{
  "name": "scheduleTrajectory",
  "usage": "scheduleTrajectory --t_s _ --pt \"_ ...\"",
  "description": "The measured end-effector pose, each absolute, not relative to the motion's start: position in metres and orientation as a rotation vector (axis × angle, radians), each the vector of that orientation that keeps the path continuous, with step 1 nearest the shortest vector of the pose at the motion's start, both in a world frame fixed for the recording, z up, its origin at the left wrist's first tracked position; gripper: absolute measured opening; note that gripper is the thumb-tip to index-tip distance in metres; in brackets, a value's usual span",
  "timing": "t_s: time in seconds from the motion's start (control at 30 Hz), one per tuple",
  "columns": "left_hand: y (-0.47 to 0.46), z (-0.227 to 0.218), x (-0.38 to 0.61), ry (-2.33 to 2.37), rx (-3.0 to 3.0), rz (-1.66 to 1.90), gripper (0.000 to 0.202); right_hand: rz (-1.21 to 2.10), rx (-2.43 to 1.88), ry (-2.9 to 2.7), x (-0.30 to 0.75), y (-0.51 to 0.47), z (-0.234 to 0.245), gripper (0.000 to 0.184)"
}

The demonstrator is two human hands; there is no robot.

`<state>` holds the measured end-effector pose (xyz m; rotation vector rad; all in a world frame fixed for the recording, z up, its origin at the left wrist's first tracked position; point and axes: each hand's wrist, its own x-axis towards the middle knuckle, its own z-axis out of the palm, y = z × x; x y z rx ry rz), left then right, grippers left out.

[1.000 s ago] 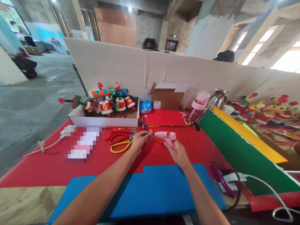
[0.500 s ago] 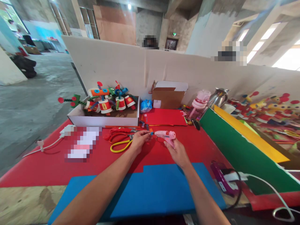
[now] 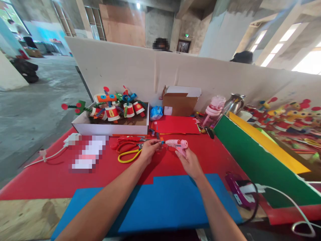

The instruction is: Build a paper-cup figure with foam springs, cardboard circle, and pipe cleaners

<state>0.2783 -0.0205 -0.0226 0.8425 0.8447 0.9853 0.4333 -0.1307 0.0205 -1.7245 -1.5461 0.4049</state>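
Note:
My right hand (image 3: 190, 163) grips the handle of a pink glue gun (image 3: 177, 144), nozzle pointing left. My left hand (image 3: 148, 150) is closed in a pinch on a small piece right at the gun's tip; the piece is too small to name. Both hands hover over the red sheet (image 3: 107, 170) in the table's middle. Red-handled scissors (image 3: 125, 140) and yellow-handled scissors (image 3: 129, 155) lie just left of my left hand.
A white box (image 3: 110, 129) of colourful paper-cup figures stands back left. Behind are a cardboard box (image 3: 179, 104), a pink bottle (image 3: 212, 112) and a metal jug (image 3: 233, 104). Blue foam sheet (image 3: 163, 204) lies near me, green and yellow sheets (image 3: 250, 157) and a purple device (image 3: 235, 190) on the right.

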Motion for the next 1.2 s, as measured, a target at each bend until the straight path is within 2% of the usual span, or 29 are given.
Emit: scheduleTrajectory --t_s 1.2 --pt "-0.0190 -0.0247 0.2794 0.844 0.842 0.988 0.033 0.335 -1.788 -1.546 0.4368 -0.1302 0.0221 0.039"
